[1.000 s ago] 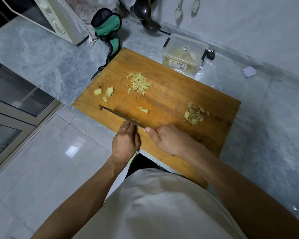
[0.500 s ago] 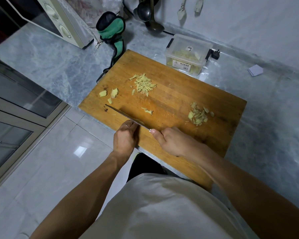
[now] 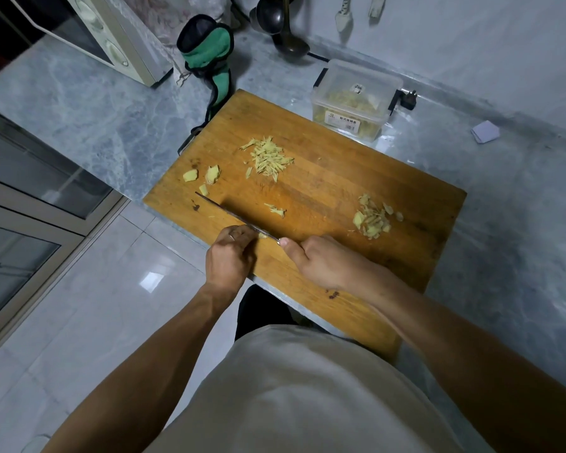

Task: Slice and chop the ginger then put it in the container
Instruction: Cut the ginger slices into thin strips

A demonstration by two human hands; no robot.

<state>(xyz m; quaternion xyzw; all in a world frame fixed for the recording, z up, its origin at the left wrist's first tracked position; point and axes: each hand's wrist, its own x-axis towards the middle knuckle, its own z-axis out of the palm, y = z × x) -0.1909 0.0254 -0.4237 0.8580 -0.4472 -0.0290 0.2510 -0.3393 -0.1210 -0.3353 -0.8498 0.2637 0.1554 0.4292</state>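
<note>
A wooden cutting board [image 3: 324,178] lies on the grey marble counter. My right hand [image 3: 321,261] grips the handle of a knife [image 3: 229,214], whose blade lies edge-down across the board's near left part. My left hand [image 3: 231,255] holds a small piece of ginger [image 3: 262,236] against the blade with curled fingers. A pile of ginger strips [image 3: 268,157] lies at the board's middle, ginger slices [image 3: 373,217] at the right, three ginger chunks [image 3: 203,176] at the left, a few shreds [image 3: 276,210] beside the blade. The clear plastic container [image 3: 356,98] stands beyond the board with ginger inside.
A microwave [image 3: 111,37] stands at the back left. A green and black bag [image 3: 209,53] sits next to it. Ladles [image 3: 281,24] hang on the wall behind. A plug [image 3: 408,99] lies by the container, a small white card [image 3: 486,131] at the right. The counter edge drops to a tiled floor at left.
The view has shifted slightly. My left hand has curled tighter over the ginger piece at the blade; the knife and right hand stay almost in place.
</note>
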